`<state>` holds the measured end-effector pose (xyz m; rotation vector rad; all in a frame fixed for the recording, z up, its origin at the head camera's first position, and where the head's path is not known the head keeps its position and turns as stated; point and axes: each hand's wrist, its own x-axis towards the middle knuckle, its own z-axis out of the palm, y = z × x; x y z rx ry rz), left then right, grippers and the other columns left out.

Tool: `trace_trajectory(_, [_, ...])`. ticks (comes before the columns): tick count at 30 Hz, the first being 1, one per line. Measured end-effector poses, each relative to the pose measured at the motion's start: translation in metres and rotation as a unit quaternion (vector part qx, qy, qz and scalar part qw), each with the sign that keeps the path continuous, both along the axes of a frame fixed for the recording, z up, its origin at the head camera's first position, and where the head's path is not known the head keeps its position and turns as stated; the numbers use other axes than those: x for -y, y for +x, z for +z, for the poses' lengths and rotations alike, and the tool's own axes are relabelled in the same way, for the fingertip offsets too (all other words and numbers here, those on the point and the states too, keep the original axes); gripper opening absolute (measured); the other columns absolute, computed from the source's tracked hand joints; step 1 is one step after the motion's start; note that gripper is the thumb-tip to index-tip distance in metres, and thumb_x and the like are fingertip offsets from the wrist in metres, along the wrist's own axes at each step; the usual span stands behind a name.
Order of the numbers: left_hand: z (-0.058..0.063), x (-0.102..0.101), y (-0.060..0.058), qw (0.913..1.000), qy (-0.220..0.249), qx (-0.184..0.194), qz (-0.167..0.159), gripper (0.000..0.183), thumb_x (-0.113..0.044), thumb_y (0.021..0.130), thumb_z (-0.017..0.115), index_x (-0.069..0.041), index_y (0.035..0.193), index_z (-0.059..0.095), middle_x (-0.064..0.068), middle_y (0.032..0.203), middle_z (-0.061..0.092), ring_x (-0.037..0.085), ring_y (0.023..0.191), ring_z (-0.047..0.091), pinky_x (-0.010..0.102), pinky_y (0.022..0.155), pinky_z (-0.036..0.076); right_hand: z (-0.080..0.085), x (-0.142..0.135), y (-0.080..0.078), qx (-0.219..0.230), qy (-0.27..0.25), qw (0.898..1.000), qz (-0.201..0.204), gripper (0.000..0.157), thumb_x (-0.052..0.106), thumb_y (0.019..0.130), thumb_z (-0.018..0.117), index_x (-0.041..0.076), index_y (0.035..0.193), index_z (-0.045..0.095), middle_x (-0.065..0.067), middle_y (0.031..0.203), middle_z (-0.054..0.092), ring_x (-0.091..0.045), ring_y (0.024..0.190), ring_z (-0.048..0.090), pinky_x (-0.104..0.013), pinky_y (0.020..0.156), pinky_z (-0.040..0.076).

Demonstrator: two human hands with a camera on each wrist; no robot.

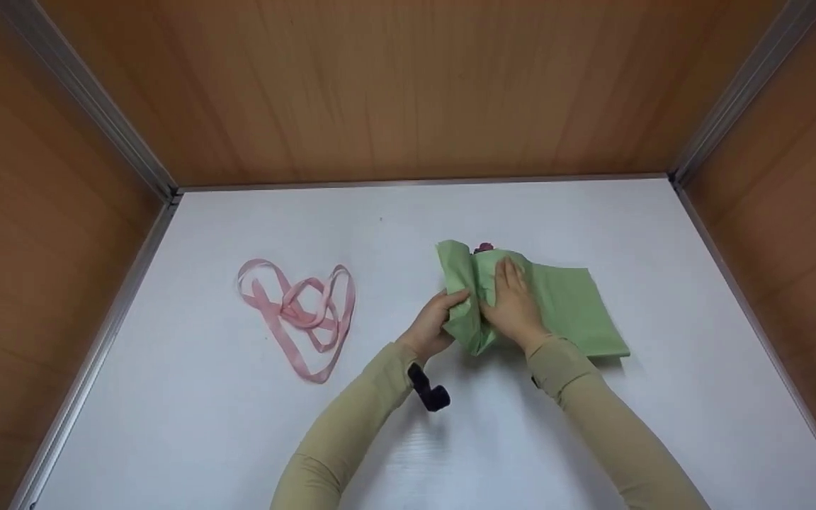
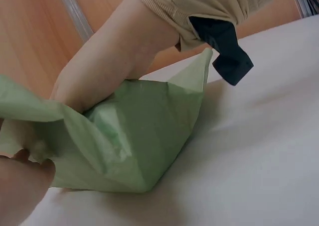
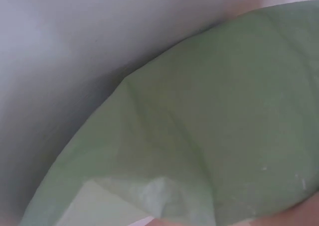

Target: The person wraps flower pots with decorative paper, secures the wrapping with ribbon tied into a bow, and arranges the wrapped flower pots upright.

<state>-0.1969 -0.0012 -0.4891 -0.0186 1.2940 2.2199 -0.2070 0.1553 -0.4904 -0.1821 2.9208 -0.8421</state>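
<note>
A sheet of green wrapping paper (image 1: 571,304) lies folded on the table, its left part bunched up. A small dark red bit, perhaps a flower (image 1: 484,248), peeks out at its top edge; the rest of it is hidden. My left hand (image 1: 431,329) grips the paper's left fold, thumb on top. With fingers fairly straight, my right hand (image 1: 518,308) presses on the middle of the paper. In the left wrist view the green paper (image 2: 149,131) rises in a crease beside the right forearm. Green paper (image 3: 239,106) fills most of the right wrist view.
Left of the hands, a pink ribbon (image 1: 298,315) lies in loose loops on the white table (image 1: 167,425). Wooden panels (image 1: 415,92) with metal edges stand at the back and both sides. A black strap (image 1: 428,389) hangs from the left wrist.
</note>
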Motion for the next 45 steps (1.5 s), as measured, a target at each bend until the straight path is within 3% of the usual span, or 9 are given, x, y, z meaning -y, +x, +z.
trace_trajectory(5, [-0.005, -0.015, 0.004, 0.9954, 0.076, 0.044, 0.038, 0.049, -0.028, 0.100, 0.041, -0.012, 0.144, 0.030, 0.004, 0.132, 0.047, 0.010, 0.111, 0.051, 0.024, 0.095, 0.042, 0.005, -0.002, -0.002, 0.058, -0.068, 0.996, 0.001, 0.069, 0.031, 0.100, 0.040, -0.006, 0.148, 0.007, -0.021, 0.157, -0.004, -0.036, 0.145, -0.004, -0.049, 0.117, 0.005])
trace_trajectory(9, [-0.006, -0.022, 0.006, 0.9926, 0.101, 0.050, 0.045, 0.049, -0.030, 0.101, 0.038, -0.012, 0.145, 0.028, 0.001, 0.127, 0.049, 0.010, 0.111, 0.050, 0.026, 0.097, 0.041, 0.012, -0.008, -0.005, 0.112, -0.176, 0.978, -0.010, 0.066, 0.039, 0.103, 0.023, -0.003, 0.149, 0.001, -0.017, 0.158, -0.012, -0.033, 0.144, -0.014, -0.051, 0.116, -0.004])
trace_trajectory(16, [-0.002, -0.031, 0.003, 0.9986, 0.051, 0.005, 0.015, 0.046, -0.031, 0.102, 0.034, -0.009, 0.142, 0.035, 0.008, 0.135, 0.047, 0.016, 0.119, 0.048, 0.029, 0.102, 0.038, 0.015, -0.024, -0.006, 0.188, -0.366, 0.911, -0.034, 0.065, 0.053, 0.098, -0.002, 0.016, 0.151, -0.011, -0.003, 0.157, -0.021, -0.023, 0.143, -0.024, -0.051, 0.114, -0.014])
trace_trajectory(21, [0.001, -0.038, 0.001, 0.9983, -0.040, -0.042, 0.007, 0.045, -0.038, 0.104, 0.018, -0.014, 0.121, 0.052, 0.004, 0.154, 0.029, 0.024, 0.145, 0.017, 0.039, 0.117, 0.019, 0.015, -0.035, -0.005, 0.172, -0.452, 0.874, -0.041, 0.075, 0.062, 0.092, -0.009, 0.018, 0.153, -0.004, 0.000, 0.160, -0.010, -0.019, 0.145, -0.017, -0.045, 0.116, -0.013])
trace_trajectory(27, [-0.010, -0.042, -0.003, 0.9739, -0.176, -0.142, 0.021, 0.042, -0.030, 0.104, 0.027, -0.013, 0.137, 0.046, 0.004, 0.151, 0.034, 0.024, 0.142, 0.024, 0.041, 0.115, 0.022, 0.010, -0.044, -0.005, 0.156, -0.558, 0.814, -0.035, 0.081, 0.063, 0.091, -0.007, 0.009, 0.151, -0.008, -0.005, 0.159, -0.009, -0.018, 0.146, -0.012, -0.033, 0.118, -0.008])
trace_trajectory(30, [-0.015, -0.045, -0.002, 0.9638, -0.201, -0.172, 0.029, 0.045, -0.029, 0.103, 0.031, -0.014, 0.146, 0.037, 0.005, 0.152, 0.031, 0.023, 0.142, 0.023, 0.041, 0.116, 0.021, 0.009, -0.046, -0.004, 0.154, -0.586, 0.795, -0.030, 0.082, 0.063, 0.091, -0.007, 0.007, 0.150, -0.009, -0.005, 0.159, -0.011, -0.018, 0.146, -0.012, -0.030, 0.117, -0.008])
trace_trajectory(34, [-0.017, -0.050, 0.002, 0.9245, -0.285, -0.253, 0.009, 0.048, -0.028, 0.103, 0.031, -0.013, 0.149, 0.030, 0.005, 0.157, 0.022, 0.024, 0.146, 0.010, 0.046, 0.117, 0.009, 0.007, -0.047, -0.005, 0.148, -0.603, 0.783, -0.028, 0.084, 0.064, 0.091, -0.007, 0.005, 0.150, -0.009, -0.006, 0.159, -0.012, -0.018, 0.146, -0.013, -0.032, 0.117, -0.009])
trace_trajectory(39, [-0.022, -0.056, 0.008, 0.8314, -0.403, -0.382, -0.017, 0.050, -0.023, 0.104, 0.027, -0.002, 0.149, 0.023, 0.011, 0.158, 0.017, 0.032, 0.146, 0.003, 0.051, 0.116, 0.004, 0.007, -0.049, -0.005, 0.151, -0.618, 0.771, -0.028, 0.082, 0.063, 0.091, -0.010, 0.006, 0.151, -0.008, -0.004, 0.159, -0.012, -0.017, 0.146, -0.013, -0.031, 0.117, -0.009])
trace_trajectory(45, [-0.024, -0.058, 0.009, 0.7276, -0.512, -0.453, -0.056, 0.056, -0.034, 0.104, 0.029, -0.006, 0.151, 0.018, 0.006, 0.159, 0.013, 0.029, 0.147, 0.000, 0.044, 0.119, 0.005, 0.008, -0.052, -0.004, 0.179, -0.681, 0.709, -0.037, 0.082, 0.065, 0.090, -0.008, 0.010, 0.151, -0.010, 0.001, 0.159, -0.014, -0.012, 0.144, -0.017, -0.032, 0.116, -0.013])
